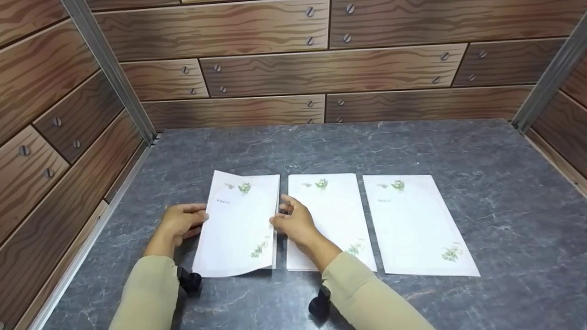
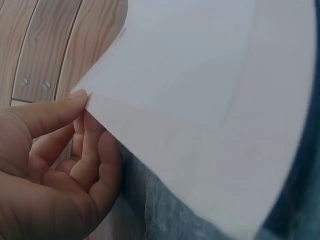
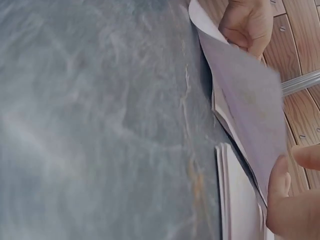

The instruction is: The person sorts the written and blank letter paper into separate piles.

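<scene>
A white sheet of paper (image 1: 236, 224) with small green plant prints lies at the left of a row, bowed and lifted at its near edge over other sheets. My left hand (image 1: 181, 223) pinches its left edge, thumb on top and the other fingers curled beneath, as the left wrist view shows. My right hand (image 1: 298, 222) holds the opposite edge between thumb and fingers. That forearm crosses a second stack of matching sheets (image 1: 328, 211) in the middle. In the right wrist view the raised sheet (image 3: 245, 95) shows above the sheets beneath it.
A third matching sheet (image 1: 417, 224) lies flat at the right end of the row. Everything rests on a dark grey marbled table (image 1: 321, 146). Wood-patterned panels (image 1: 257, 73) wall in the back and sides, with metal posts (image 1: 114, 68) at the corners.
</scene>
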Available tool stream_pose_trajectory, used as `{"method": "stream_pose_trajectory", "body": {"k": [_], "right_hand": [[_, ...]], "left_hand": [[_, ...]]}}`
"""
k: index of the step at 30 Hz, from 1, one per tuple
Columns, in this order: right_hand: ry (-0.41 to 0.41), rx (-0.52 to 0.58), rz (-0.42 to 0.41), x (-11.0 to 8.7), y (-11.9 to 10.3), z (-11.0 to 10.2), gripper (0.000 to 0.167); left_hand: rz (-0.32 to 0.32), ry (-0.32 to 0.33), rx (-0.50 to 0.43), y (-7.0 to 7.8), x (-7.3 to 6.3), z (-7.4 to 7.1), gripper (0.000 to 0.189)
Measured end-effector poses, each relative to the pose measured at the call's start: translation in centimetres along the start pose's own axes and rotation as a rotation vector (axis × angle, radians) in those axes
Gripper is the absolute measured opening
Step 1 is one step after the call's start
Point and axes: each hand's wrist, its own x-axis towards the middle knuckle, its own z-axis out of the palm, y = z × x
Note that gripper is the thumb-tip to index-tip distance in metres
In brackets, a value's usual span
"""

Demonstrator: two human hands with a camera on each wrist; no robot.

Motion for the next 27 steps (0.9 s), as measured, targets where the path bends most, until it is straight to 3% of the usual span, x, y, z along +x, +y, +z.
{"method": "stream_pose_trajectory", "body": {"k": [6, 14, 27], "right_hand": [[0.018, 0.083, 0.043, 0.1, 0.0, 0.3, 0.062], [0.029, 0.034, 0.060, 0.4, 0.1, 0.1, 0.045], [0.055, 0.030, 0.033, 0.8, -0.6, -1.1, 0.026]], "left_hand": [[0.017, -0.050, -0.098, -0.2, -0.1, -0.2, 0.044], [0.032, -0.071, -0.110, 0.0, -0.2, -0.3, 0.045], [0.054, -0.043, -0.145, 0.7, -0.3, 0.2, 0.043]]}}
